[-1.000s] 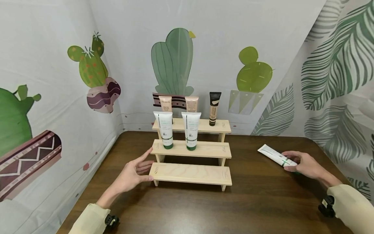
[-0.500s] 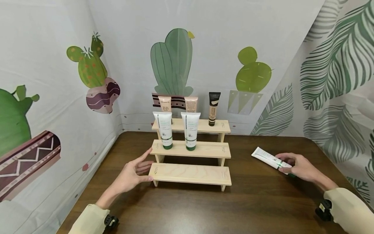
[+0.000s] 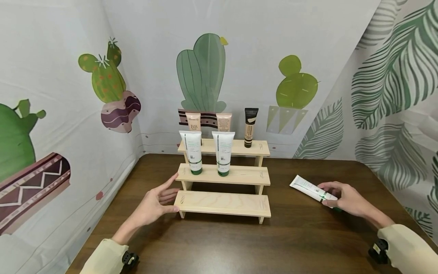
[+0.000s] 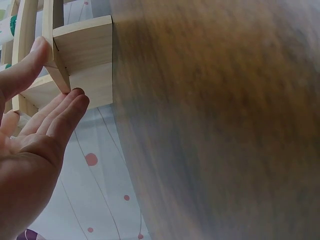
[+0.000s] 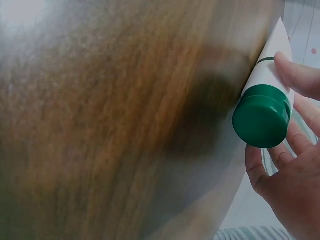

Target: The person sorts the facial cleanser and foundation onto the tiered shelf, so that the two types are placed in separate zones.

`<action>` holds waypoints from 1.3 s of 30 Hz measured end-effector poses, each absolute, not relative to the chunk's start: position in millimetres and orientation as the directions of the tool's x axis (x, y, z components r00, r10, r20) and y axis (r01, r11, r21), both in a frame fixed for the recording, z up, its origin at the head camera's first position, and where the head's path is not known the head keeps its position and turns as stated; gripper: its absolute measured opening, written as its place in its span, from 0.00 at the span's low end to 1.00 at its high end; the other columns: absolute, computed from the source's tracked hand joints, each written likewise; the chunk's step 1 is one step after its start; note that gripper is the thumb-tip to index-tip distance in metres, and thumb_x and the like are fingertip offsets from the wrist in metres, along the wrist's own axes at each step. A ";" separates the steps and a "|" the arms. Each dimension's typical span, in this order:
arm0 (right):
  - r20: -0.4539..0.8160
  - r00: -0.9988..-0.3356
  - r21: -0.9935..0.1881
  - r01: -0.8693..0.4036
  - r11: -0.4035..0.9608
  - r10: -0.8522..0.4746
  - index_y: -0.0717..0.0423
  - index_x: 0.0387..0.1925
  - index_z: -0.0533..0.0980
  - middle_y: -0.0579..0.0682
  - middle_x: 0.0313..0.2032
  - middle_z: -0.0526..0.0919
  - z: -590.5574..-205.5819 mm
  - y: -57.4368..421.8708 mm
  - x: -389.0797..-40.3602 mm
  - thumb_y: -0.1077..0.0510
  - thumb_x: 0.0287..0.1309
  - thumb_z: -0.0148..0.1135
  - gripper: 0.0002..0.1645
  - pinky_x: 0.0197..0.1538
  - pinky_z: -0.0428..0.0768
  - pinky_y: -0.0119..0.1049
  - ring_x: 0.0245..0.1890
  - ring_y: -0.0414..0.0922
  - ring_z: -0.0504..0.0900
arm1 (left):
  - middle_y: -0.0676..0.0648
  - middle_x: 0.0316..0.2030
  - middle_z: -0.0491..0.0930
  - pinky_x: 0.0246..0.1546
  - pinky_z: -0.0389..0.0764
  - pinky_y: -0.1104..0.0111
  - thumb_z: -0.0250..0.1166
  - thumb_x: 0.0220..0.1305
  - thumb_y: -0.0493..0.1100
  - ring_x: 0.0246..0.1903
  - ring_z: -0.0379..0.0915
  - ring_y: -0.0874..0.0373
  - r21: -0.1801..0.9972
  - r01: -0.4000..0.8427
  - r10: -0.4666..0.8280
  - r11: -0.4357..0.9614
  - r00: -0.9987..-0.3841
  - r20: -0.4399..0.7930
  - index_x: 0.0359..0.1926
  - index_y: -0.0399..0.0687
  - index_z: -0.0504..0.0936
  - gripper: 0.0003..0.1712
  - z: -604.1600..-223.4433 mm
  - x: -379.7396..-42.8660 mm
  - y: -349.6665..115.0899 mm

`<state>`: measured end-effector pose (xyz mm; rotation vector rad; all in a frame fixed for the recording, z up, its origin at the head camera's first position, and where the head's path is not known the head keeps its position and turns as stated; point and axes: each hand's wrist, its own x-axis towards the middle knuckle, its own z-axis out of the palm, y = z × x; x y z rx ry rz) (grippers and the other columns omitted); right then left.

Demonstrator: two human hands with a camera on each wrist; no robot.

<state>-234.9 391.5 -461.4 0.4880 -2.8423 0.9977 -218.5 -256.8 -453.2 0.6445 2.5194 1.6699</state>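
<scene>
My right hand (image 3: 349, 198) grips a white squeeze tube (image 3: 308, 187) near its green cap (image 5: 260, 122), thumb on one side and fingers on the other. The tube is tilted low over the table at the right, its flat end pointing left. My left hand (image 3: 150, 207) touches the left side of a three-step wooden display stand (image 3: 224, 203), thumb at the lowest step and index fingertip at the middle one, fingers fairly straight. On the middle step stand two similar white tubes, one on the left (image 3: 193, 152) and one nearer the centre (image 3: 223, 154).
The top step holds two pink tubes, a left one (image 3: 193, 121) and a middle one (image 3: 224, 121), partly hidden behind the white tubes, plus a black-capped beige tube (image 3: 250, 127). Behind the brown table (image 3: 239, 247) hangs a cactus-print cloth (image 3: 253, 68).
The right hand has carried its tube left and slightly nearer the front of the table. My left hand and the stand look the same.
</scene>
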 end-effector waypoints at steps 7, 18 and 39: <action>0.186 -0.948 -0.577 -0.319 0.752 -0.259 0.62 0.55 0.83 0.50 0.42 0.83 -458.0 388.3 -234.0 0.60 0.58 0.79 0.24 0.32 0.72 0.30 0.33 0.37 0.75 | 0.23 0.64 0.74 0.61 0.81 0.54 0.79 0.54 0.26 0.63 0.76 0.35 0.887 0.314 0.369 0.339 -0.911 0.182 0.84 0.58 0.58 0.63 -452.6 -218.4 -256.7; 0.131 -0.940 -0.585 -0.329 0.741 -0.314 0.67 0.56 0.82 0.49 0.39 0.80 -451.0 388.2 -242.6 0.64 0.61 0.74 0.22 0.29 0.71 0.31 0.31 0.38 0.72 | 0.23 0.64 0.74 0.61 0.81 0.54 0.79 0.54 0.25 0.63 0.76 0.35 0.883 0.325 0.371 0.338 -0.908 0.193 0.84 0.59 0.58 0.62 -453.2 -219.8 -256.3; -0.018 -0.879 -0.615 -0.365 0.699 -0.476 0.77 0.65 0.72 0.52 0.41 0.82 -441.4 382.4 -255.4 0.65 0.55 0.78 0.39 0.31 0.74 0.30 0.30 0.38 0.74 | 0.23 0.64 0.74 0.62 0.81 0.52 0.79 0.54 0.24 0.63 0.76 0.35 0.882 0.316 0.363 0.349 -0.913 0.184 0.84 0.58 0.58 0.62 -451.9 -218.1 -255.4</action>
